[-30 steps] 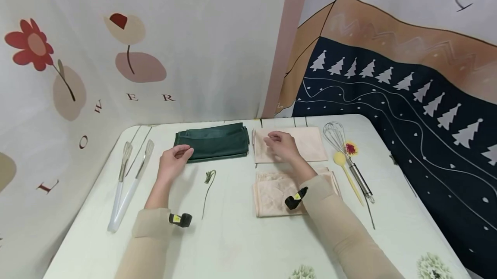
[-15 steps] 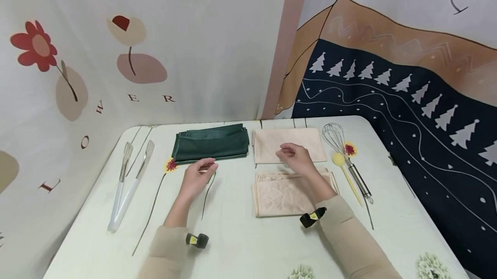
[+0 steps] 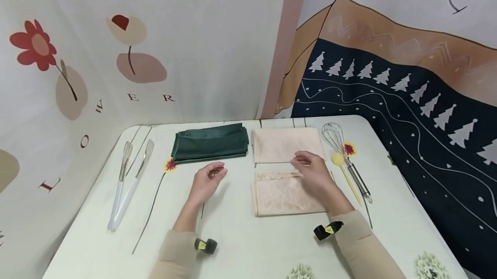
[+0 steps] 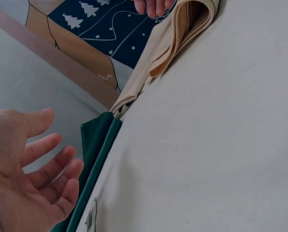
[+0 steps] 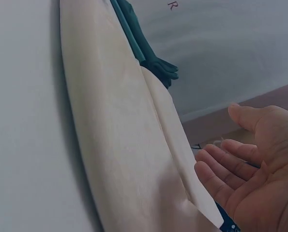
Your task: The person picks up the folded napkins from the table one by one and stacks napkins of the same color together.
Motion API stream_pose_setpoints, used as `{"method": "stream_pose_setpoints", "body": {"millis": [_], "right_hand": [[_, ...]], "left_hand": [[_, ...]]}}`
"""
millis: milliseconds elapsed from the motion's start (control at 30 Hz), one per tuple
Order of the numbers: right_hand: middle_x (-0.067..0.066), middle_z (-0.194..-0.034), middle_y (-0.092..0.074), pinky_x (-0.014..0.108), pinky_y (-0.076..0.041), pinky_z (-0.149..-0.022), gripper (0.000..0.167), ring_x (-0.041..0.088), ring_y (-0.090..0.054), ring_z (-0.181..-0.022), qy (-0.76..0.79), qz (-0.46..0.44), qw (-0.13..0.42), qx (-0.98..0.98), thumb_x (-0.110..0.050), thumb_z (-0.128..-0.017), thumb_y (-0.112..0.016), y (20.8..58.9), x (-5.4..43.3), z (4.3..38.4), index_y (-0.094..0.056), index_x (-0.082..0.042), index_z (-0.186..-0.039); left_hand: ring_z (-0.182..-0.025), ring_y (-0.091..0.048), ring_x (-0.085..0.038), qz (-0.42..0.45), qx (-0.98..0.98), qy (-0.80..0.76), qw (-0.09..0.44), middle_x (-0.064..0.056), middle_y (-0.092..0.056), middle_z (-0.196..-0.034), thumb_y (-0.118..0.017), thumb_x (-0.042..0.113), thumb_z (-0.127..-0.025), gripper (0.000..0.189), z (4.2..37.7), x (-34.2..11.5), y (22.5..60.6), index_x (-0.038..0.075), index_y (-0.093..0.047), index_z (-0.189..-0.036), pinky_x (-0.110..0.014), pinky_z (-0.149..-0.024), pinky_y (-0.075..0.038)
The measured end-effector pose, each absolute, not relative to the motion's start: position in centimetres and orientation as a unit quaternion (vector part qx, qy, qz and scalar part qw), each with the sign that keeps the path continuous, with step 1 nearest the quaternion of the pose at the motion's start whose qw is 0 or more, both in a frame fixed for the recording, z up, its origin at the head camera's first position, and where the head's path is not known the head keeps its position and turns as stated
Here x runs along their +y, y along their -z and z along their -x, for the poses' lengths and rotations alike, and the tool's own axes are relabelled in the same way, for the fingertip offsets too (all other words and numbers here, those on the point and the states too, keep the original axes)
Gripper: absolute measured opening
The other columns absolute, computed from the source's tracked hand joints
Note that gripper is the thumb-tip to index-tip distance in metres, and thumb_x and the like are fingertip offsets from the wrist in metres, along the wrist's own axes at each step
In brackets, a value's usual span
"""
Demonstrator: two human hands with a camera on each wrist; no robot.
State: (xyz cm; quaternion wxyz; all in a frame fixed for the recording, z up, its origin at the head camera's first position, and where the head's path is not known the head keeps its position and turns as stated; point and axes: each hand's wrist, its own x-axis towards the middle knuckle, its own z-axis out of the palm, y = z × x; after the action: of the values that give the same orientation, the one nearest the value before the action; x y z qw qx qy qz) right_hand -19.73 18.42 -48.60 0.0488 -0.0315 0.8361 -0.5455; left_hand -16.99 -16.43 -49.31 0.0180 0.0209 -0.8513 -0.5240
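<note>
My left hand (image 3: 206, 183) hovers over the table just in front of a folded dark green cloth (image 3: 211, 142), its fingers loosely curved around nothing. Above the nearer of two folded pale peach cloths (image 3: 285, 195) is my right hand (image 3: 312, 171), also holding nothing, fingers relaxed. The second peach cloth (image 3: 285, 143) lies behind it, beside the green one. In the left wrist view, the left hand's thumb and fingers (image 4: 52, 169) stand apart. The right wrist view shows the right hand (image 5: 260, 164) with its palm bare, close to the peach cloth (image 5: 114, 121).
White-handled tongs (image 3: 126, 192) lie at the left of the table. On the right lie a wire whisk (image 3: 359, 180) and a yellow spoon (image 3: 347, 177). The tablecloth (image 3: 240, 244) has printed flowers and stems. Printed curtains (image 3: 217, 54) hang behind the table.
My left hand has moved right and toward me, away from the green cloth's front left corner. My right hand has moved right and nearer, from the far peach cloth. The cloths stay put.
</note>
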Motion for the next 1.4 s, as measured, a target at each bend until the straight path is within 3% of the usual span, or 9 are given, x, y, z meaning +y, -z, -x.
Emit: {"method": "stream_pose_setpoints", "body": {"millis": [233, 333, 467, 600, 767, 933, 1100, 1200, 1400], "right_hand": [[0.018, -0.122, -0.066, 0.038, -0.054, -0.094, 0.049, 0.032, -0.062, -0.113, 0.527, 0.026, 0.008, 0.85, -0.027, -0.099, -0.068, 48.4, 20.8, 18.6, -0.058, 0.004, -0.135], [0.019, -0.121, -0.066, 0.03, -0.054, -0.091, 0.047, 0.033, -0.063, -0.113, 0.519, 0.016, -0.006, 0.855, -0.025, -0.099, -0.069, 48.2, 22.0, 18.4, -0.059, 0.003, -0.135], [0.023, -0.121, -0.067, 0.02, -0.055, -0.08, 0.046, 0.035, -0.065, -0.11, 0.512, 0.007, -0.033, 0.858, -0.024, -0.098, -0.07, 48.0, 23.5, 18.0, -0.06, 0.005, -0.132], [0.022, -0.119, -0.068, 0.019, -0.053, -0.066, 0.044, 0.029, -0.063, -0.097, 0.484, -0.01, -0.051, 0.873, -0.025, -0.097, -0.071, 48.2, 25.0, 17.5, -0.063, 0.003, -0.13], [0.013, -0.096, -0.069, 0.023, -0.044, -0.055, 0.037, 0.017, -0.053, -0.075, 0.423, -0.011, -0.027, 0.906, -0.024, -0.093, -0.076, 49.2, 26.1, 16.8, -0.068, 0.0, -0.12], [0.005, -0.071, -0.055, 0.025, -0.039, -0.049, 0.029, 0.016, -0.047, -0.062, 0.394, 0.003, -0.005, 0.919, -0.016, -0.088, -0.08, 50.0, 26.4, 16.3, -0.071, 0.0, -0.111], [0.006, -0.078, -0.062, 0.025, -0.043, -0.052, 0.016, 0.018, -0.052, -0.068, 0.39, 0.015, -0.041, 0.92, -0.007, -0.087, -0.079, 50.1, 26.4, 16.2, -0.073, -0.002, -0.101], [0.008, -0.085, -0.068, 0.024, -0.047, -0.055, 0.009, 0.017, -0.056, -0.073, 0.396, 0.025, -0.071, 0.915, -0.004, -0.087, -0.079, 49.8, 26.3, 16.3, -0.073, -0.005, -0.094], [0.015, -0.097, -0.07, 0.021, -0.051, -0.057, 0.016, 0.021, -0.063, -0.078, 0.416, 0.007, -0.131, 0.9, -0.007, -0.089, -0.079, 49.6, 26.3, 16.8, -0.073, -0.002, -0.102]], "left_hand": [[-0.103, -0.066, -0.024, 0.003, -0.849, 0.529, 0.007, -0.008, -0.071, -0.11, -0.072, 0.019, -0.096, 0.032, 17.1, -14.5, 49.9, 0.001, -0.069, -0.123, -0.041, -0.092, -0.055], [-0.102, -0.067, -0.024, 0.026, -0.847, 0.53, 0.002, -0.008, -0.071, -0.11, -0.072, 0.018, -0.096, 0.032, 17.3, -13.4, 50.1, 0.002, -0.07, -0.123, -0.04, -0.091, -0.056], [-0.1, -0.068, -0.023, 0.05, -0.843, 0.535, -0.012, -0.008, -0.071, -0.11, -0.072, 0.019, -0.096, 0.031, 17.5, -12.0, 50.4, 0.002, -0.07, -0.122, -0.038, -0.089, -0.056], [-0.1, -0.066, -0.022, 0.077, -0.845, 0.529, -0.028, -0.008, -0.07, -0.109, -0.073, 0.018, -0.095, 0.031, 17.6, -10.8, 50.8, 0.002, -0.07, -0.122, -0.038, -0.089, -0.055], [-0.096, -0.064, -0.019, 0.111, -0.865, 0.488, -0.05, -0.006, -0.069, -0.106, -0.077, 0.015, -0.091, 0.033, 17.3, -9.7, 51.1, 0.002, -0.07, -0.12, -0.036, -0.085, -0.054], [-0.079, -0.058, -0.012, 0.142, -0.88, 0.449, -0.059, -0.002, -0.068, -0.092, -0.081, 0.009, -0.086, 0.029, 17.2, -9.1, 51.3, 0.002, -0.073, -0.112, -0.029, -0.072, -0.051], [-0.067, -0.055, -0.007, 0.155, -0.881, 0.444, -0.047, 0.003, -0.067, -0.078, -0.079, 0.003, -0.086, 0.013, 17.4, -8.9, 50.9, 0.006, -0.077, -0.098, -0.023, -0.06, -0.048], [-0.065, -0.056, -0.009, 0.152, -0.881, 0.447, -0.021, 0.003, -0.068, -0.08, -0.078, 0.001, -0.086, 0.01, 17.7, -8.7, 50.4, 0.007, -0.077, -0.094, -0.024, -0.057, -0.048], [-0.076, -0.064, -0.014, 0.121, -0.884, 0.448, 0.052, -0.003, -0.07, -0.094, -0.076, 0.006, -0.09, 0.015, 18.8, -7.9, 50.1, 0.006, -0.077, -0.105, -0.031, -0.07, -0.053]]}}
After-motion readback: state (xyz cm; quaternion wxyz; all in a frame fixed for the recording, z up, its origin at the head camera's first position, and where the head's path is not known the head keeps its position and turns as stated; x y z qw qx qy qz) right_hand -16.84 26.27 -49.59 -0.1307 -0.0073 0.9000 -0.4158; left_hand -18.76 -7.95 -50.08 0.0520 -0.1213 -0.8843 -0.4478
